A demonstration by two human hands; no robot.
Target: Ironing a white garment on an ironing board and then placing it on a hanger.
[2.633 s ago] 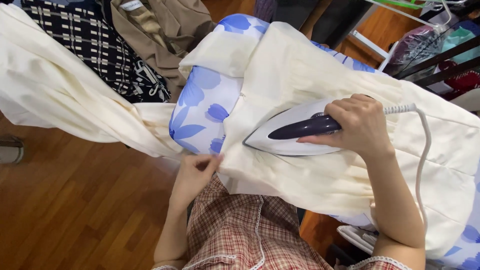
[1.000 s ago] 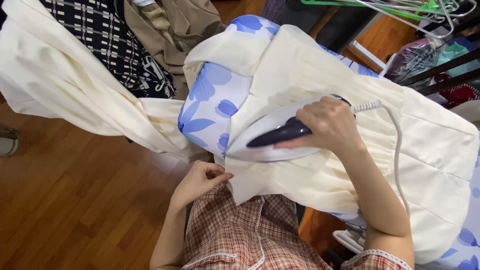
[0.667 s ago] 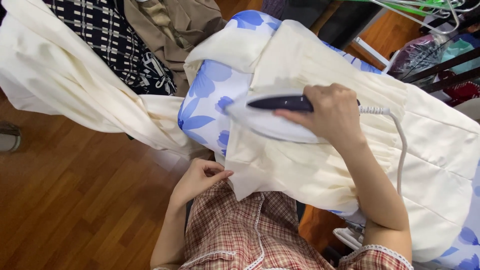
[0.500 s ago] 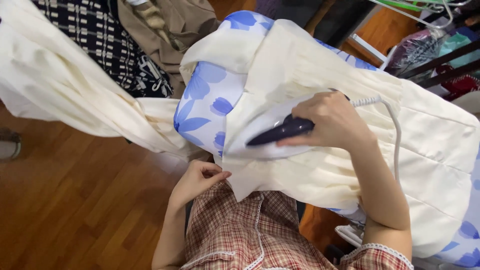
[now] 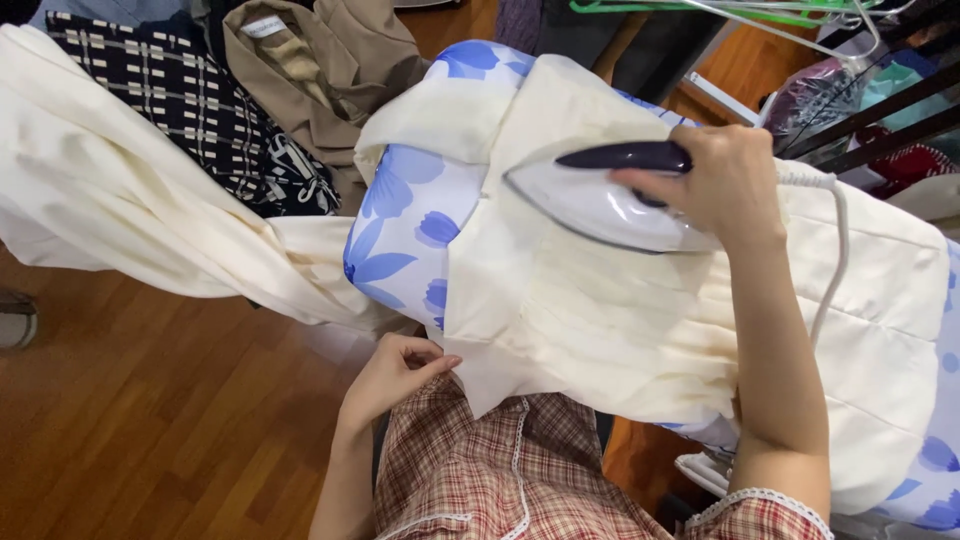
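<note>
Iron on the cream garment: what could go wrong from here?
The left hand pinches the garment's edge near the iron's path; a pass toward it could burn fingers. The cord trails across the fabric beside the right hand and might drag fresh creases. A long stretch of cloth hangs off the ironing board toward the floor; its weight could pull the piece askew.

One small white label [image 5: 263, 26] sits inside the collar of the beige jacket [image 5: 330, 70], at the top left. It is rectangular, with tiny print. No packages, signs or screens are visible.
</note>
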